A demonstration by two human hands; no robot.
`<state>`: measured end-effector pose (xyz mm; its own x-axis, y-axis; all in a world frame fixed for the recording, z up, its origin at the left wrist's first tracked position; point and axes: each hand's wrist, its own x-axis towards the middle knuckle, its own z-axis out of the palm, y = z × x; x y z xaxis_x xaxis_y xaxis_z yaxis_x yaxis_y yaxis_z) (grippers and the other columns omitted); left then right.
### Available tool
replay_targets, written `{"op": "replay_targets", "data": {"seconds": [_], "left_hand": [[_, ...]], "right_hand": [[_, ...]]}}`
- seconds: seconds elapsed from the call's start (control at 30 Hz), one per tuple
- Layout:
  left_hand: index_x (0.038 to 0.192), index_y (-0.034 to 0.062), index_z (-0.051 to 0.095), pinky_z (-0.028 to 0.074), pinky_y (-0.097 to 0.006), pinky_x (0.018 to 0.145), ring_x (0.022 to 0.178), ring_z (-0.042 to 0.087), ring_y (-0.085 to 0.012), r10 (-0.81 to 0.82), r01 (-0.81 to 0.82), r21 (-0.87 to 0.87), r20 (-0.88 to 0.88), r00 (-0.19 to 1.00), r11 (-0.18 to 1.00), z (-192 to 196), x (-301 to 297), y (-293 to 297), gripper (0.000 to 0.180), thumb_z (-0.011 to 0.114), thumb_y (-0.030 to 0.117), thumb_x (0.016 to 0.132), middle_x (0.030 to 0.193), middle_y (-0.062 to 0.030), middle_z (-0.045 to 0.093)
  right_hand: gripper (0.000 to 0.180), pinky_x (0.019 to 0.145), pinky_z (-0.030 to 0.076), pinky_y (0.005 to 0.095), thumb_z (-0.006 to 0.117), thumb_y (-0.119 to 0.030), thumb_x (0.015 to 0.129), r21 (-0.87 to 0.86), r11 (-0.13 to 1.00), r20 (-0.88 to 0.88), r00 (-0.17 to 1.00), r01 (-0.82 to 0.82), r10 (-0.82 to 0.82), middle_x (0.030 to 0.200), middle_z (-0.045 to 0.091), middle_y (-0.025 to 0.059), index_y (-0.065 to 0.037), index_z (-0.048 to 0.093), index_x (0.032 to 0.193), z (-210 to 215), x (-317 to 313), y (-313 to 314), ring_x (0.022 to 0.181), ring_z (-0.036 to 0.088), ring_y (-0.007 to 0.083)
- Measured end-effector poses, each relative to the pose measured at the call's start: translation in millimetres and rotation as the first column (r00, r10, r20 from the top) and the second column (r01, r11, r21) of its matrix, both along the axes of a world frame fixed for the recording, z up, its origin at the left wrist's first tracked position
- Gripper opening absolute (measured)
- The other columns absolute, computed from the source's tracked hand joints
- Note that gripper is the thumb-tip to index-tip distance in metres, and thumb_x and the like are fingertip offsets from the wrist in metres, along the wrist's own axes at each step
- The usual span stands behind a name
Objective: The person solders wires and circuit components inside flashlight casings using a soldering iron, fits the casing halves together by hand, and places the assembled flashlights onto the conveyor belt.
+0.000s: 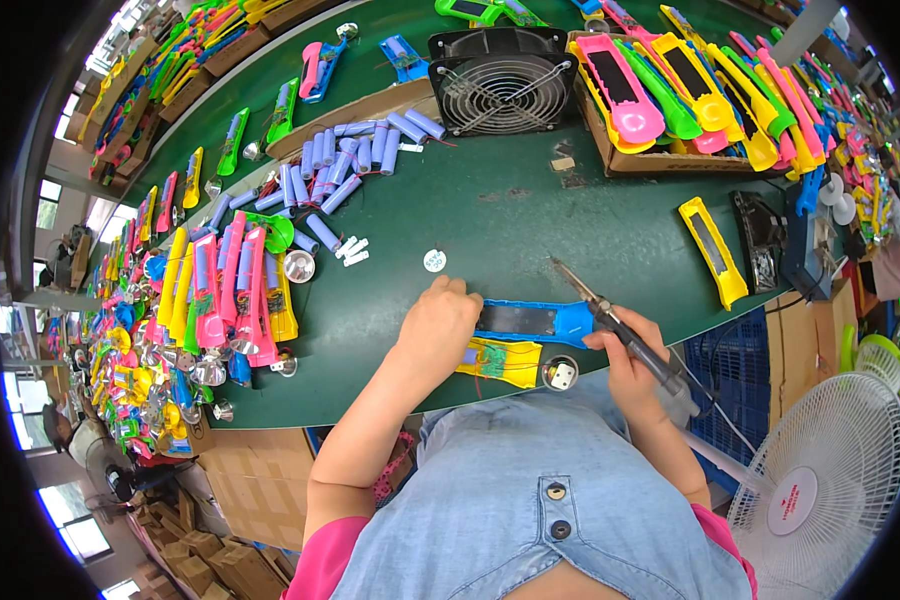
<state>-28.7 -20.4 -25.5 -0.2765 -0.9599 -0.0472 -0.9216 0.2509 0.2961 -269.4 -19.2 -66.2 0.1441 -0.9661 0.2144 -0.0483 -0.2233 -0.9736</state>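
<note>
My right hand point(630, 350) grips a soldering iron point(638, 350), its tip pointing up and to the left, above the table. Its fingers also meet the right end of a blue plastic casing point(573, 323) with a dark flat panel. At the casing's left end, my left hand point(442, 318) is closed on it, fingertips partly hidden. Just nearer to me lies a yellow casing point(518, 364) with a green circuit board and thin wires. Beside it is a small round reflector point(560, 373) with a white piece inside. A round white sticker point(435, 260) lies beyond my left hand.
Purple battery cells point(342, 160) are heaped at the far left, near white strips point(352, 250). Casings with reflectors point(235, 285) crowd the left. A black fan point(503, 85) and a carton of casings point(660, 163) stand at the back; a yellow casing point(713, 252) lies right.
</note>
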Motion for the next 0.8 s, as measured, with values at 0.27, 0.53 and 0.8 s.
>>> {"op": "replay_targets", "data": {"seconds": [0.27, 0.53, 0.8], "left_hand": [[0.071, -0.0007, 0.06, 0.047, -0.037, 0.067, 0.081, 0.054, -0.0298, 0.012, -0.012, 0.007, 0.012, 1.0, 1.0, 1, -2, -1, 0.009, 0.052, -0.001, 0.066, 0.076, -0.0143, 0.053], [0.073, -0.0007, 0.061, 0.046, -0.036, 0.067, 0.081, 0.053, -0.0281, -0.029, 0.031, -0.01, 0.122, 0.992, 0.999, 2, -2, 0, 0.01, 0.056, 0.002, 0.065, 0.076, -0.0132, 0.053], [0.087, 0.0023, 0.058, 0.039, -0.037, 0.071, 0.081, 0.051, -0.0243, -0.129, 0.104, -0.214, -0.108, 0.986, 0.971, 3, -36, 30, 0.021, 0.058, 0.007, 0.066, 0.085, -0.0077, 0.053]], "right_hand": [[0.047, 0.105, 0.022, 0.0489, 0.068, -0.009, 0.073, -0.15, 0.982, -0.429, 0.902, -0.114, 0.039, 0.106, 0.064, 0.0057, -0.005, 0.045, 0.114, 2, -15, -7, 0.116, 0.048, 0.0245], [0.053, 0.107, 0.019, 0.0481, 0.068, -0.009, 0.073, -0.114, 0.974, -0.437, 0.89, -0.197, 0.129, 0.108, 0.063, 0.0028, -0.007, 0.039, 0.118, 0, -20, -10, 0.112, 0.052, 0.022], [0.055, 0.107, 0.019, 0.0473, 0.069, -0.009, 0.073, -0.084, 0.974, -0.417, 0.895, -0.21, 0.157, 0.11, 0.062, 0.0016, -0.008, 0.039, 0.118, 1, -20, -13, 0.108, 0.054, 0.0201]]}}
